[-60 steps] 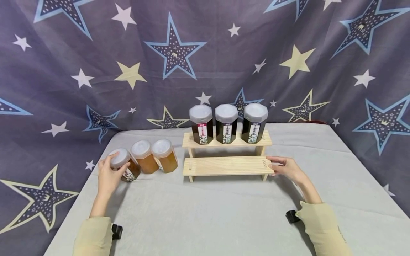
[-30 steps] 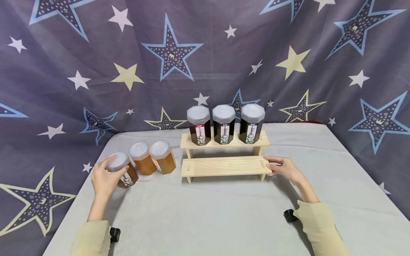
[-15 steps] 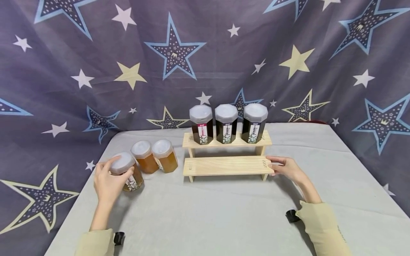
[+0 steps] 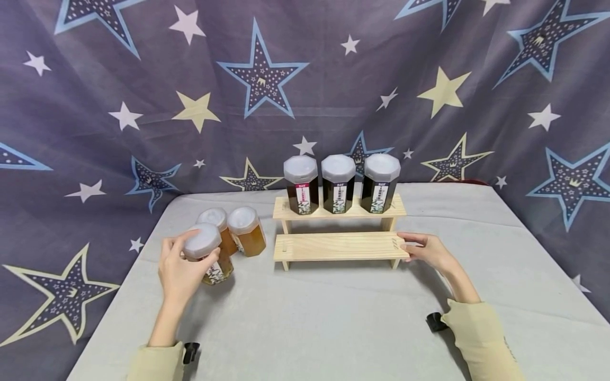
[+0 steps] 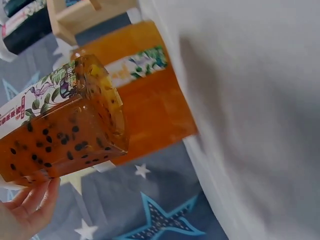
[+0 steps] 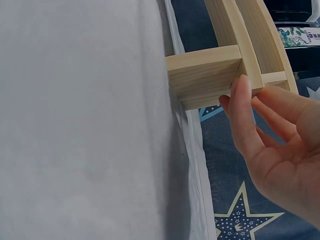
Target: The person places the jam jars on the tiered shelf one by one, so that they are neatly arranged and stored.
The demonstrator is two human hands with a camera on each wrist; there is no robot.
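My left hand [image 4: 178, 267] grips a jar of amber jam [image 4: 216, 270] near its pale lid, thumb on one side and fingers on the other. In the left wrist view this jar [image 5: 60, 130] shows dark seeds and a flowered label, its base lifted off the cloth. Just behind it are two orange jars; the nearer is partly hidden, the other jar [image 4: 247, 235] stands to its right. With thumb and fingers my right hand [image 4: 431, 251] pinches the right end of the lower step of a wooden two-step rack [image 4: 333, 247]; the right wrist view shows the thumb under the board's end [image 6: 250, 75].
Three dark jars [image 4: 337, 193] with pale lids stand in a row on the rack's upper step [image 4: 281, 209]. A grey cloth [image 4: 305, 328] covers the table, and a starry curtain [image 4: 305, 95] hangs behind it.
My left hand has picked up the seeded jar from the left end of the row and carried it right, in front of the orange jars. The right hand keeps its hold on the rack.
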